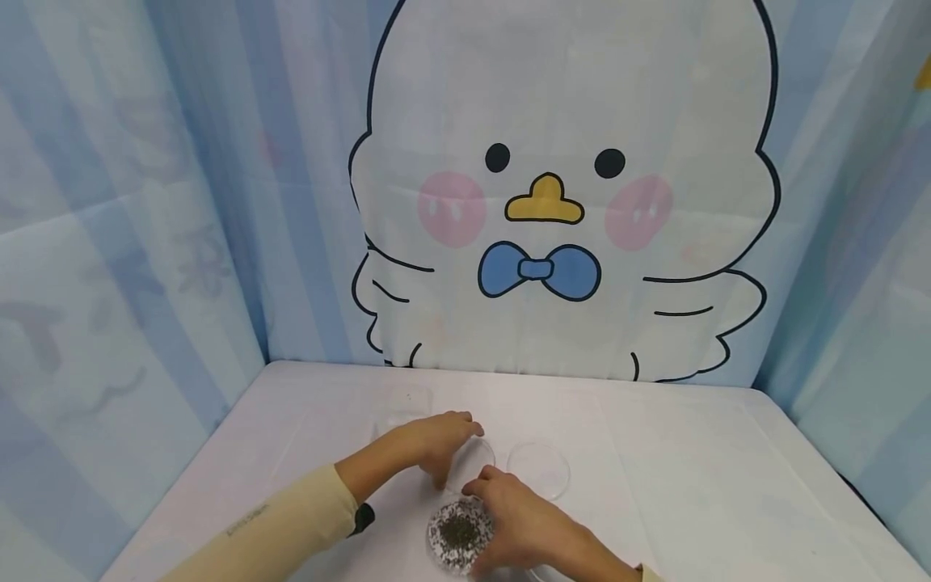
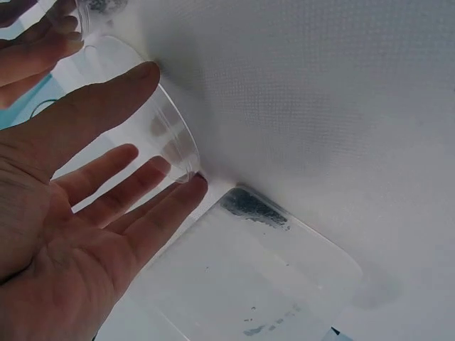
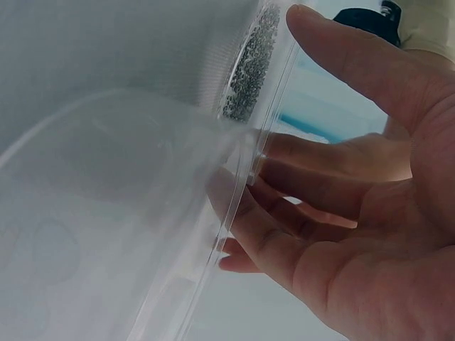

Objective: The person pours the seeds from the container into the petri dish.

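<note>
A clear round tub, holding dark and white granules, stands at the table's near middle. My right hand grips its right side, thumb on the near side and fingers on the far side; the right wrist view shows the fingers along its clear rim. Just beyond it is a clear round container with nothing visible inside. My left hand spans that container from the left, fingers spread; in the left wrist view the little fingertip is right at the rim of the clear container.
Right of the clear container lies another clear round piece. A clear rectangular tray with dark specks and a dark patch in one corner is behind my left hand. A curtain with a cartoon bird hangs behind the white table.
</note>
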### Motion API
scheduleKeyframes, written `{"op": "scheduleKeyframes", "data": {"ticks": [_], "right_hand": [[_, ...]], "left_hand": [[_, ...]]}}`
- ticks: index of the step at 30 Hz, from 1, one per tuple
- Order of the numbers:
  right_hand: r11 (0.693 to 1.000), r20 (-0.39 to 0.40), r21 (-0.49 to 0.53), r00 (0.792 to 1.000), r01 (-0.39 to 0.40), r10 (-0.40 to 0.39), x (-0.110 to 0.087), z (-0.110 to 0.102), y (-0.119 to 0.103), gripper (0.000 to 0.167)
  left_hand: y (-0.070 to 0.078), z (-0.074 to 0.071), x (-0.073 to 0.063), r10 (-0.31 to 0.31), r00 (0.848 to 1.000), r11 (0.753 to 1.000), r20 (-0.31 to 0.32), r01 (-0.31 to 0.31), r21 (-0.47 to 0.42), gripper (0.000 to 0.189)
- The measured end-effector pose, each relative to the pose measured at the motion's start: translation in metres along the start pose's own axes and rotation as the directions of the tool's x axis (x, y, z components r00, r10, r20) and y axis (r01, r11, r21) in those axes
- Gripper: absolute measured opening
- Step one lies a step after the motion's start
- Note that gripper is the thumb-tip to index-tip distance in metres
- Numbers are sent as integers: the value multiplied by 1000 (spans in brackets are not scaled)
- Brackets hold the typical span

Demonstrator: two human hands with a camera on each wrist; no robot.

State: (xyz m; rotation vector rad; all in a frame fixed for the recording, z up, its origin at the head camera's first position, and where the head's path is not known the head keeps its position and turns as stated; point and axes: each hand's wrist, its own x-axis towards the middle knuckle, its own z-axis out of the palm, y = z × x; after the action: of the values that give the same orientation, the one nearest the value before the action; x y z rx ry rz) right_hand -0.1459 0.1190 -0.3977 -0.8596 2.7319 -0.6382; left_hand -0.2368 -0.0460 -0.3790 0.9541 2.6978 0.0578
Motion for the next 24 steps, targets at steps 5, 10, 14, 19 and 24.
{"op": "scheduleKeyframes", "data": {"ticks": [5, 10, 14, 19, 24], "right_hand": [[1000, -3, -6, 1000, -4, 4, 0, 1, 0, 85], [1000, -10, -19, 1000, 2, -2, 0, 0, 0, 86], [1000, 0, -1, 1000, -9, 9, 0, 0, -1, 85], [1000, -4, 5, 1000, -10, 10, 1, 1, -1, 85], [1000, -11, 5, 1000, -7, 7, 0, 1, -1, 84]], "left_hand": [[-3, -3, 0, 1, 999, 1000, -36, -2, -15, 89], [-3, -11, 0, 0, 999, 1000, -53, -2, -31, 88], [-3, -14, -1, -14, 999, 999, -51, 12, -31, 86], [-4, -12, 2, -19, 998, 1000, -58, 18, -7, 82], [-8, -14, 4, -32, 996, 999, -82, 30, -20, 81]]}}
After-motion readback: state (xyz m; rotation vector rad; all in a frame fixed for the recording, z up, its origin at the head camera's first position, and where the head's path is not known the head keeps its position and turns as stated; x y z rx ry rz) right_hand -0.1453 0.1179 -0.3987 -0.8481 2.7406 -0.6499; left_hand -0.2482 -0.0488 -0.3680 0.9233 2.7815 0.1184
